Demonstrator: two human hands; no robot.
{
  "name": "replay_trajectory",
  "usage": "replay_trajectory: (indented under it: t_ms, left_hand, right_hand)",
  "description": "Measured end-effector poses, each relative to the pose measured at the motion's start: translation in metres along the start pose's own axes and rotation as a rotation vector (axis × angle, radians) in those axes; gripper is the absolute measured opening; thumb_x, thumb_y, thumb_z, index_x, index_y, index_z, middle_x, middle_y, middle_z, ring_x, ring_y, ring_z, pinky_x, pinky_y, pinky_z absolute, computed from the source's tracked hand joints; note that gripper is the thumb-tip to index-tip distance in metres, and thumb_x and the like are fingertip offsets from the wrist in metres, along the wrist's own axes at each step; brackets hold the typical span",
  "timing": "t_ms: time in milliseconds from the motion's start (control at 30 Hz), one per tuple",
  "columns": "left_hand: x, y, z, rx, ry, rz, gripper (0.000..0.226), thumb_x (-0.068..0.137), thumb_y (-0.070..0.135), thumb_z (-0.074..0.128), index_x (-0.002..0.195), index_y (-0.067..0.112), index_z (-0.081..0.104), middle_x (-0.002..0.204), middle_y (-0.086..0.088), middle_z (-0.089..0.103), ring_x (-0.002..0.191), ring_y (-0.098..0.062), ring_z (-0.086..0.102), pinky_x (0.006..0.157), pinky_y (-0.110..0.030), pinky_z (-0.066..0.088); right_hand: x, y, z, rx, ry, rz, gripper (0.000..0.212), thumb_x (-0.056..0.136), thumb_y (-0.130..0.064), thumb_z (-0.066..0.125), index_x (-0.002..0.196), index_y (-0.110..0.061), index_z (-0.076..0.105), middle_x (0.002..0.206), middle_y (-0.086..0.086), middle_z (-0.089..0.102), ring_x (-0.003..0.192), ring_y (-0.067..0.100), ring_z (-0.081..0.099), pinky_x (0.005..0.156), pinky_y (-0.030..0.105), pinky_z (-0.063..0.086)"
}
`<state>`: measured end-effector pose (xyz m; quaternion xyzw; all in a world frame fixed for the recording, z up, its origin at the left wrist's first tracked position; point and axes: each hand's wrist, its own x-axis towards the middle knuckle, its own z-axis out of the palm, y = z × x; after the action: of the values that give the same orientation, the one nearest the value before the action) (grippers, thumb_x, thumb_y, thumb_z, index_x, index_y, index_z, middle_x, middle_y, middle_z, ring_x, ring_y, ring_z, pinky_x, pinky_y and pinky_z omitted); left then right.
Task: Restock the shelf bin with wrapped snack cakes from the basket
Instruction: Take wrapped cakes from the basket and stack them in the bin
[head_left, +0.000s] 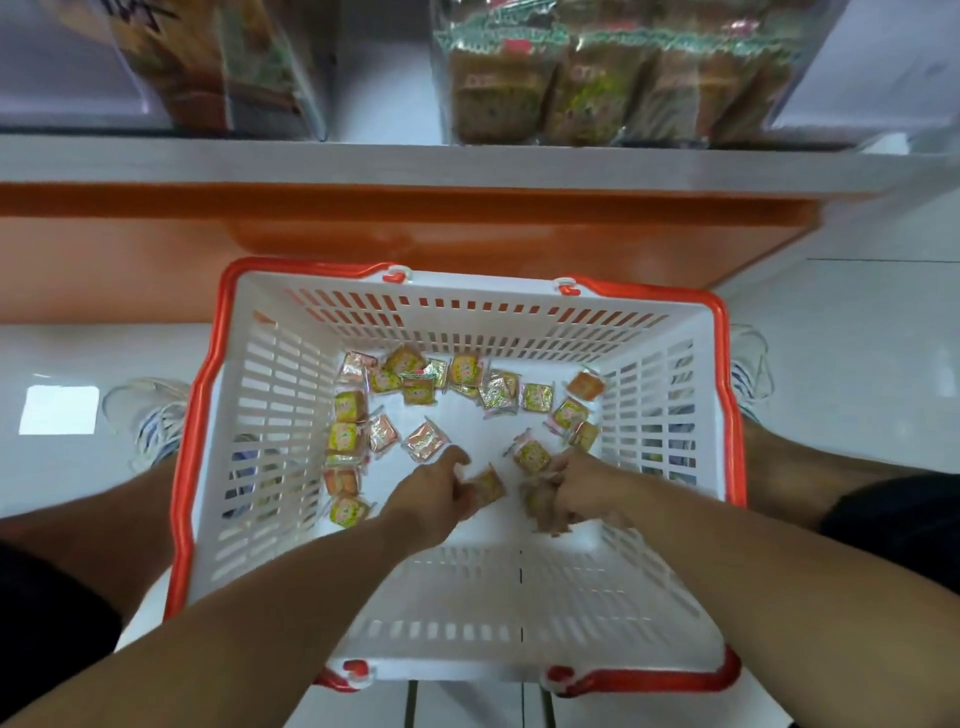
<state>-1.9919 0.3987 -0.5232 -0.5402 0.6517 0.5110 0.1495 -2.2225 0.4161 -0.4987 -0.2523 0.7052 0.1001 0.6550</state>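
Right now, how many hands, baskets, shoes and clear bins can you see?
hands: 2, the left hand and the right hand, each gripping snack cakes
basket: 1
shoes: 2, left shoe and right shoe
clear bins: 2, left bin and right bin
Total: 7

Wrapped snack cakes (415, 387) scattered in white basket (270, 364), shelf bin (613, 78) above
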Motion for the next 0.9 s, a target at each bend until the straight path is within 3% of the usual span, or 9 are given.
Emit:
replay_trajectory:
  t_ms: [67,133,200,300,467,600,733,800,900]
  left_hand:
    - [0.005,0.011,0.009,0.041,0.005,-0.009,0.054,0.096,0.041,0.059,0.144,0.028,0.039,0.101,-0.002,0.076,0.095,-0.026,0.07,0.084,-0.039,0.056]
    - [0.008,0.016,0.021,0.067,0.04,-0.026,0.048,0.094,0.038,0.06,0.137,0.022,0.046,0.106,-0.008,0.074,0.099,-0.031,0.069,0.083,-0.039,0.056]
    - [0.01,0.018,0.031,0.078,0.079,-0.044,0.03,0.089,0.032,0.062,0.115,0.018,0.057,0.104,-0.007,0.071,0.099,-0.031,0.067,0.081,-0.04,0.056]
    - [0.014,0.017,0.037,0.292,0.103,-0.058,0.034,0.083,0.03,0.07,0.113,0.017,0.061,0.115,-0.006,0.057,0.11,-0.027,0.058,0.086,-0.037,0.053]
    - [0.017,0.014,0.033,0.156,0.067,-0.117,0.04,0.079,0.04,0.076,0.106,0.017,0.055,0.106,-0.005,0.061,0.098,-0.025,0.062,0.08,-0.038,0.056]
    - [0.012,0.015,0.023,-0.203,-0.053,-0.222,0.048,0.064,0.018,0.085,0.096,0.018,0.049,0.093,-0.007,0.07,0.083,-0.025,0.067,0.062,-0.033,0.051]
    - [0.0,0.031,-0.016,-0.441,-0.166,-0.222,0.028,0.056,0.004,0.079,0.075,0.019,0.065,0.083,-0.006,0.071,0.078,-0.02,0.065,0.086,-0.038,0.06]
    - [-0.013,0.044,-0.047,-0.489,-0.246,-0.13,0.025,0.063,-0.002,0.077,0.058,0.019,0.065,0.071,-0.009,0.068,0.076,-0.025,0.069,0.091,-0.051,0.059]
    - [-0.035,0.071,-0.096,-0.526,-0.29,-0.069,0.021,0.076,-0.005,0.075,0.089,0.008,0.066,0.082,-0.018,0.072,0.083,-0.032,0.07,0.091,-0.052,0.059]
  right_hand:
    - [0.003,-0.003,-0.001,0.306,-0.032,0.017,0.113,0.066,0.021,0.078,0.154,-0.02,0.022,0.119,0.009,0.059,0.094,0.028,0.069,0.062,0.034,0.061]
    - [0.008,-0.004,0.006,0.405,-0.068,0.01,0.131,0.064,0.023,0.078,0.157,-0.037,0.008,0.129,0.013,0.057,0.099,0.03,0.07,0.065,0.037,0.062]
    - [0.01,-0.005,0.014,0.334,-0.023,-0.067,0.106,0.064,0.018,0.079,0.152,-0.024,0.035,0.126,0.013,0.061,0.106,0.031,0.067,0.079,0.046,0.062]
    - [0.016,-0.005,0.022,0.193,0.1,-0.136,0.069,0.068,0.007,0.081,0.128,-0.018,0.06,0.127,0.011,0.061,0.111,0.029,0.061,0.088,0.047,0.06]
    - [0.013,-0.011,0.032,0.097,0.076,-0.174,0.065,0.065,0.007,0.084,0.116,-0.023,0.057,0.125,0.009,0.058,0.093,0.018,0.059,0.076,0.036,0.06]
    - [0.005,-0.017,0.033,0.152,-0.088,-0.105,0.086,0.07,0.014,0.079,0.142,-0.016,0.041,0.128,0.008,0.051,0.112,0.03,0.06,0.092,0.045,0.058]
    - [-0.017,-0.044,0.011,0.047,-0.205,-0.146,0.046,0.075,0.019,0.071,0.118,0.004,0.062,0.108,0.016,0.066,0.105,0.03,0.067,0.095,0.045,0.057]
    - [-0.042,-0.066,-0.008,-0.007,-0.253,-0.188,0.038,0.079,0.018,0.069,0.11,-0.003,0.063,0.1,0.017,0.066,0.095,0.027,0.068,0.094,0.041,0.057]
    - [-0.094,-0.101,-0.038,-0.09,-0.253,-0.233,0.049,0.083,0.012,0.071,0.124,-0.011,0.055,0.098,0.015,0.069,0.075,0.017,0.071,0.064,0.025,0.06]
